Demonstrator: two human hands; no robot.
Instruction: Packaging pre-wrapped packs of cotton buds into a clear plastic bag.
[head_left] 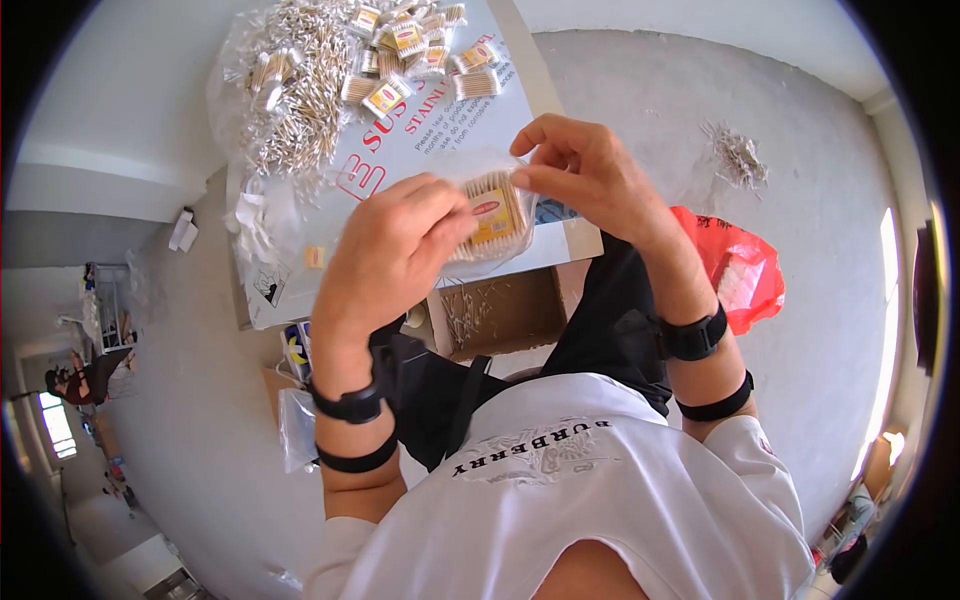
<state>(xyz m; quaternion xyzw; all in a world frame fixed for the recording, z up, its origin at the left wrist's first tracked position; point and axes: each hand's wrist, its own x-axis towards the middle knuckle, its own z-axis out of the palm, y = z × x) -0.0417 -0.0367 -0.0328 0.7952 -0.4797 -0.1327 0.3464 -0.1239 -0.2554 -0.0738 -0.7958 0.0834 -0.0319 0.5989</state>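
Note:
A clear plastic bag of cotton swabs (492,213) with a yellow and white label hangs between my hands, over the near edge of the table. My left hand (395,240) is closed, its fingertips pinching the left side of the bag. On the bag's upper right edge, my right hand (590,175) grips the plastic between curled thumb and fingers. Further up the table lies a large heap of loose cotton swabs (305,95) on clear plastic. Several filled packs of swabs (385,98) lie to the right of that heap.
The table (320,215) has a printed grey-blue cover. Below its near edge sits an open cardboard box (510,310) with some loose swabs inside. A red plastic bag (735,265) and a pile of swabs (738,155) are on the floor at right. Another person (90,380) is far left.

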